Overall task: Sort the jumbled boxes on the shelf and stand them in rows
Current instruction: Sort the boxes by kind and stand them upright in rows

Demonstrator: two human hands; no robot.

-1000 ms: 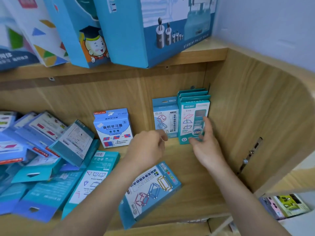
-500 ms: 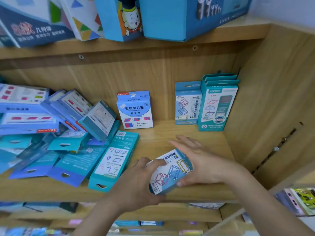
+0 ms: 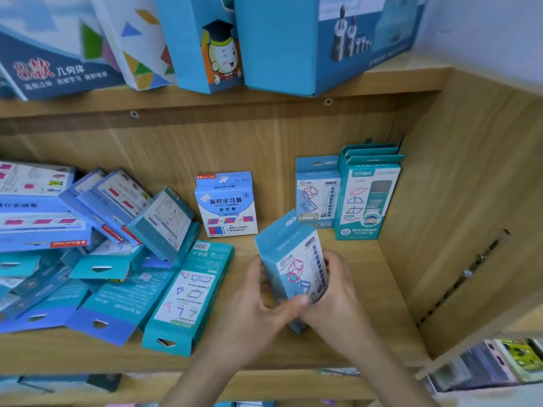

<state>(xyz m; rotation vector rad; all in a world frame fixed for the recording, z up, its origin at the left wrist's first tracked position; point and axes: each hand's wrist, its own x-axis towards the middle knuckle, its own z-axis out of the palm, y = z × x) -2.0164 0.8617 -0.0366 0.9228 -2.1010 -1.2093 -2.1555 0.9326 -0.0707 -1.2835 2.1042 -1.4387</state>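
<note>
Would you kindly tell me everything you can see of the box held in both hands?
The box is a slim light-blue cardboard carton with a hang tab on top and pink and blue frames printed on its front. Tilted slightly left, it is over the shelf; the left hand and right hand grip its lower part.

Your left hand (image 3: 258,306) and right hand (image 3: 338,295) grip the held box (image 3: 289,254) between them, tilted, over the front middle of the shelf (image 3: 367,289). Behind it, against the back panel (image 3: 264,148), two lots stand just beside each other: a single box (image 3: 316,192) on the left, and a front-to-back row of taller boxes (image 3: 368,198) on the right, tucked into the corner by the side wall (image 3: 455,201). Further left along the panel, well apart, a lone box (image 3: 226,204) stands. Left of your hands lies a flat box (image 3: 188,295), reaching the front edge. Beyond it, a heap of boxes (image 3: 73,230) fills the left end, leaning on one another. Larger boxes (image 3: 293,39) stand on the board above.
</note>
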